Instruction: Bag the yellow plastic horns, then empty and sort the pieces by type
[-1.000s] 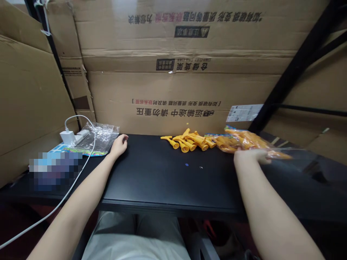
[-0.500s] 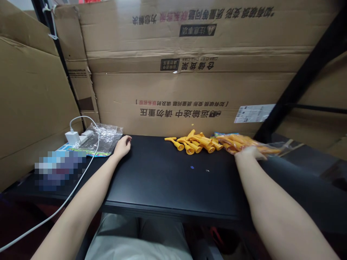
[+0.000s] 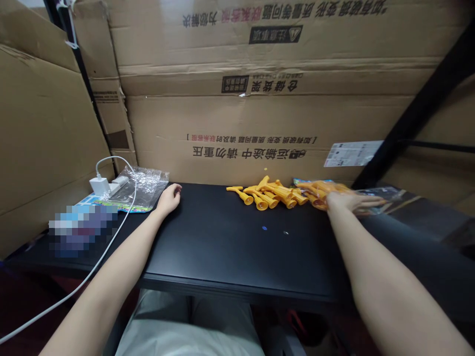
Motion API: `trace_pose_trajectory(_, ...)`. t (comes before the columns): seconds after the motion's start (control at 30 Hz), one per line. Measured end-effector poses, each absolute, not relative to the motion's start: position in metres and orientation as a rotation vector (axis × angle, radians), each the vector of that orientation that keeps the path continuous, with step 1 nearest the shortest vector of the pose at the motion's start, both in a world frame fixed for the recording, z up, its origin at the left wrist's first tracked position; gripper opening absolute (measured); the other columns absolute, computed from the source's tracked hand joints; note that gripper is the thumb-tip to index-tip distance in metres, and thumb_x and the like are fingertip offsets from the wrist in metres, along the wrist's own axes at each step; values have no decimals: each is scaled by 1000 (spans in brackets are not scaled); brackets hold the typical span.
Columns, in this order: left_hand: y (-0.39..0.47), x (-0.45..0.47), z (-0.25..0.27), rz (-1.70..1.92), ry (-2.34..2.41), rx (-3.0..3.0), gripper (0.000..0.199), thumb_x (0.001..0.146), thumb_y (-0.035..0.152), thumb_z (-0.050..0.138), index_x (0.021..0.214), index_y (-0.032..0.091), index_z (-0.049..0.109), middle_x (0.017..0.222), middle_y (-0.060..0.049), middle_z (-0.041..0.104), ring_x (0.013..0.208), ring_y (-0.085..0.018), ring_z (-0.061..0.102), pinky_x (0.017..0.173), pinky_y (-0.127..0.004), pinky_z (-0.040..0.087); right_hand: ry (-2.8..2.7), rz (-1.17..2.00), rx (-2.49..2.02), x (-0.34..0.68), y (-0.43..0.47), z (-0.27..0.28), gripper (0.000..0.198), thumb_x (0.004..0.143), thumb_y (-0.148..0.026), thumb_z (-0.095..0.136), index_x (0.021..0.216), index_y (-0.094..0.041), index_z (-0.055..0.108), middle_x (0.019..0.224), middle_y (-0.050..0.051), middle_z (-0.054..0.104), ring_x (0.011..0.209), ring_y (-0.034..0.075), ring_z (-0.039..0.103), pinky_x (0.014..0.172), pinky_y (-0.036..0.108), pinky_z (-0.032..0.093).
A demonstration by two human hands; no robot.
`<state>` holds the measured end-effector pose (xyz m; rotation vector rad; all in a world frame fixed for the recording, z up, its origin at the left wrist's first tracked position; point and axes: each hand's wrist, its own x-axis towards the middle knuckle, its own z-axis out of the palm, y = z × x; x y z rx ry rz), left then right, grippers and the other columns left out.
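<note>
My left hand (image 3: 170, 198) rests on its side on the black tabletop (image 3: 222, 247), fingers loosely bent and holding nothing. It lies just right of a flat clear plastic bag (image 3: 148, 190) with a colourful printed edge. My right hand (image 3: 347, 201) lies over a clear bag of orange-yellow plastic pieces (image 3: 322, 189), its fingers stretched out to the right across the film. Beside that bag, to its left, is a loose pile of orange-yellow plastic pieces with flared, cup-like ends (image 3: 274, 193). My right hand hides part of the bag.
A white charger (image 3: 99, 186) sits on a power strip at left, its white cable (image 3: 120, 222) running over the table's front edge. A pixelated object (image 3: 83, 230) lies nearby. Cardboard (image 3: 241, 118) walls the back; a black post (image 3: 404, 118) slants at right. Small blue bit (image 3: 264, 228) in front.
My right hand has shifted slightly right over the bag, and its fingers have straightened out. My left hand keeps its place on the table. The view has tilted a little.
</note>
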<state>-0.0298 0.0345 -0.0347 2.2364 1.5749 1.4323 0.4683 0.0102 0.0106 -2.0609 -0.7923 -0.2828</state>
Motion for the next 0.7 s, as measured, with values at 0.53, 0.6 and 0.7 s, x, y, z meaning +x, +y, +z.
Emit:
trace_pose_trajectory(0.53,33,-28,-34,1425,1560,2237,25,73,7,47,92,19,60,87,-4,66,73,-15,60,75,-30,50,-1441,-270,-2476,486,3,8,65,74,-23,61,136,-17,44,132,27,48,127,38,43,100,61,25)
trace_pose_trajectory(0.6,33,-28,-34,1404,1567,2236,25,74,7,47,92,19,60,87,-4,66,71,-15,60,74,-30,50,-1467,-266,-2489,490,1,8,67,74,-23,61,138,-16,42,133,26,48,126,39,44,99,58,28)
trace_pose_trajectory(0.7,35,-28,-36,1397,1571,2241,24,74,7,48,91,19,59,87,-4,66,71,-15,60,74,-30,50,-1505,-236,-2528,497,-1,9,70,78,-27,60,143,-15,36,137,24,45,126,38,42,101,54,30)
